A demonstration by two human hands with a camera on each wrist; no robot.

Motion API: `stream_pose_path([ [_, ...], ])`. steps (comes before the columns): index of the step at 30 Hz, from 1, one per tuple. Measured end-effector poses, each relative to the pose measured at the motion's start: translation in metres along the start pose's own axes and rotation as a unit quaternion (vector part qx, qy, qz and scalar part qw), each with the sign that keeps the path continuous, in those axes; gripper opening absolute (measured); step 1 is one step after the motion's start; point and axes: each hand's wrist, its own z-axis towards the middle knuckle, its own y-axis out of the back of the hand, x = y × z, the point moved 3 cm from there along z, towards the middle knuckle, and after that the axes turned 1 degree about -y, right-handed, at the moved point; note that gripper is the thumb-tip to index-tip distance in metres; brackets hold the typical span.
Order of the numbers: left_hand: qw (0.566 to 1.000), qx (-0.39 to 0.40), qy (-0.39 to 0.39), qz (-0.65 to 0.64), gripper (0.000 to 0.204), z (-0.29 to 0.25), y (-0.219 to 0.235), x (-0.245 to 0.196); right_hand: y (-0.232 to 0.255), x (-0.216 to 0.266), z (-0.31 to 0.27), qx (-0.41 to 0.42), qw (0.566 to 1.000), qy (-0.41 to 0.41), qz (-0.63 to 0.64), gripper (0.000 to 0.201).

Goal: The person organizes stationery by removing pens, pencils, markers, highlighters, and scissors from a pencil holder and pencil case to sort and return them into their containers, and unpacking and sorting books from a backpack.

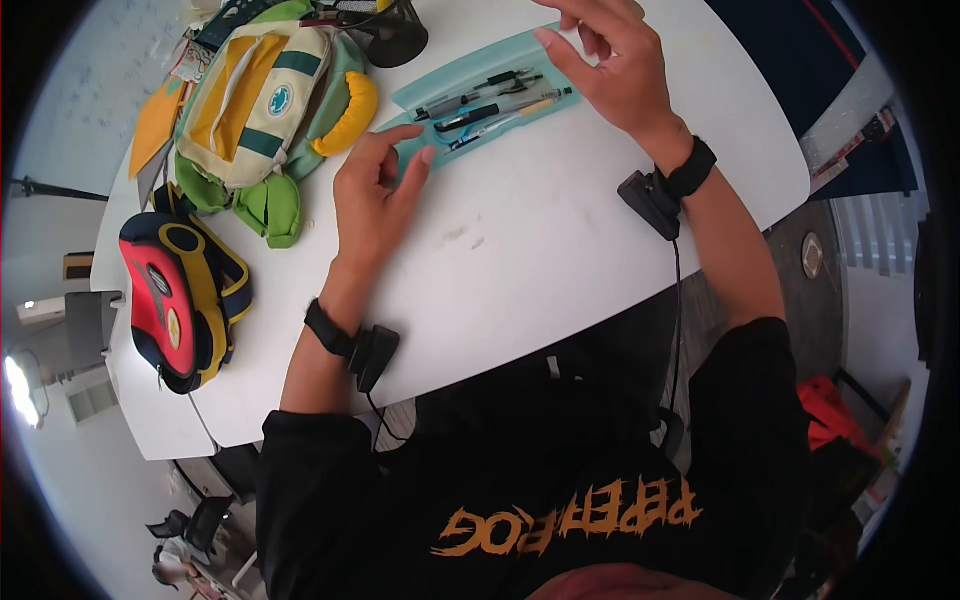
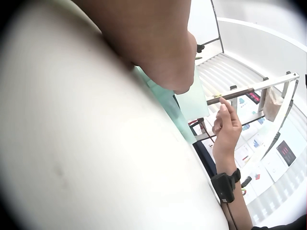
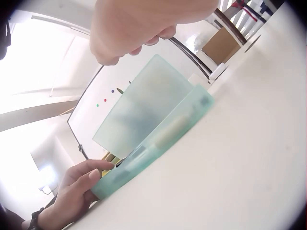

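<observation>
A translucent teal pencil case lies on the white table with several pens inside. Its lid stands raised along the far side in the right wrist view. My left hand grips the case's left end between thumb and fingers; the right wrist view also catches this hand. Above the case's right end hovers my right hand, thumb and fingers apart, holding nothing. In the left wrist view the right hand is raised beyond the lid.
Left of the case lies a green, cream and yellow bag. A red and navy bag sits nearer the table's left edge. Behind the case stands a black mesh holder. Cables hang from both wrist cameras near the front edge.
</observation>
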Motion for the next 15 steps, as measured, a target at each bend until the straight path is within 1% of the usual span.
stream_pose_path([
  [1,1.000,0.000,0.000,0.000,0.031,0.000,-0.001,0.003,0.000,-0.001,0.002,0.000,1.000,0.000,0.000,0.035],
  [3,0.997,-0.011,0.059,-0.051,0.031,-0.003,-0.002,0.005,-0.002,0.001,0.003,-0.001,0.994,0.105,-0.034,0.022],
  [4,0.997,-0.008,0.062,-0.050,0.031,-0.006,-0.002,0.005,-0.004,-0.008,0.002,0.000,0.994,0.100,-0.033,0.022],
  [6,0.994,-0.035,0.042,-0.098,0.034,-0.003,-0.002,0.001,-0.005,-0.019,0.004,0.023,0.984,0.173,-0.029,0.012],
  [7,0.994,-0.037,0.038,-0.098,0.034,0.000,-0.001,0.001,-0.004,-0.024,0.003,0.021,0.984,0.176,-0.031,0.012],
  [9,0.992,-0.023,0.049,-0.114,0.032,-0.002,-0.001,0.003,-0.009,-0.024,-0.001,0.103,0.990,0.094,-0.022,0.014],
  [10,0.992,-0.021,0.053,-0.114,0.032,-0.003,0.000,0.003,-0.010,-0.024,-0.001,0.105,0.990,0.092,-0.019,0.014],
  [12,0.996,0.000,0.052,-0.079,0.033,-0.002,0.000,0.000,-0.014,-0.020,0.000,0.166,0.978,0.104,-0.070,0.020],
  [13,0.996,0.000,0.050,-0.079,0.033,-0.002,0.000,0.001,-0.013,-0.021,0.000,0.164,0.978,0.104,-0.071,0.020],
  [15,0.997,-0.013,0.051,-0.054,0.034,-0.001,-0.001,0.003,-0.014,-0.024,0.000,0.168,0.978,0.115,-0.053,0.027],
])
